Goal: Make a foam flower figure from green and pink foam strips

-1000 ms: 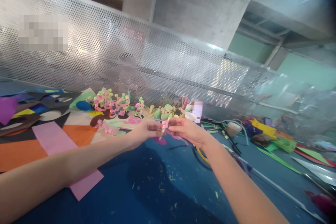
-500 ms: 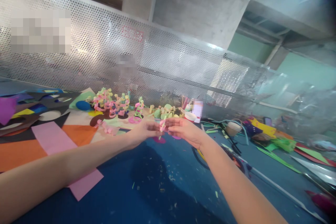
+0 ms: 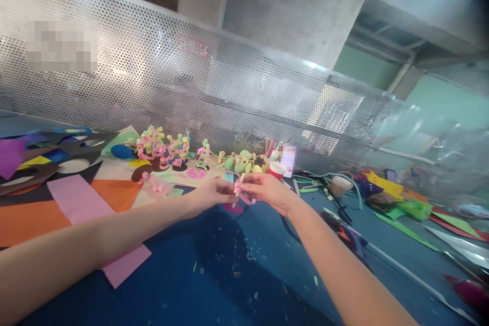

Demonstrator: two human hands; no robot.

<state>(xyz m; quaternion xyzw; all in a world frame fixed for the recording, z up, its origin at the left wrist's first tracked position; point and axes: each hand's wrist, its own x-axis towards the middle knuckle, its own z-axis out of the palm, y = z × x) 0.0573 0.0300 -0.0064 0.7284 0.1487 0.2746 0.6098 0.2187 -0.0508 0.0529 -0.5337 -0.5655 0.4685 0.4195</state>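
Note:
Over the blue table, a small pink and pale-green craft piece (image 3: 237, 186) is pinched between the fingertips of both hands. My left hand (image 3: 211, 191) comes at it from the left, thumb and fingers closed. From the other side, my right hand (image 3: 270, 192) has its fingers closed on the same piece. A curled pink strip (image 3: 250, 200) hangs just under the right fingertips. Below the hands lies a magenta disc (image 3: 233, 208), partly covered. Similar pink and green curly pieces (image 3: 153, 145) stand in a cluster behind the left hand, with a pink curled strip (image 3: 155, 183) nearer.
Orange and pink sheets (image 3: 82, 201) lie at left, beside a blue oval (image 3: 121, 151). A red cup (image 3: 276, 169) stands behind my right hand. Cords, a paper cup (image 3: 340, 185) and green strips lie at right. A perforated metal screen (image 3: 244, 86) runs along the back.
The piece and my fingertips have shifted slightly. The curled pink strip shows more clearly under the right fingers, and more of the red cup is visible.

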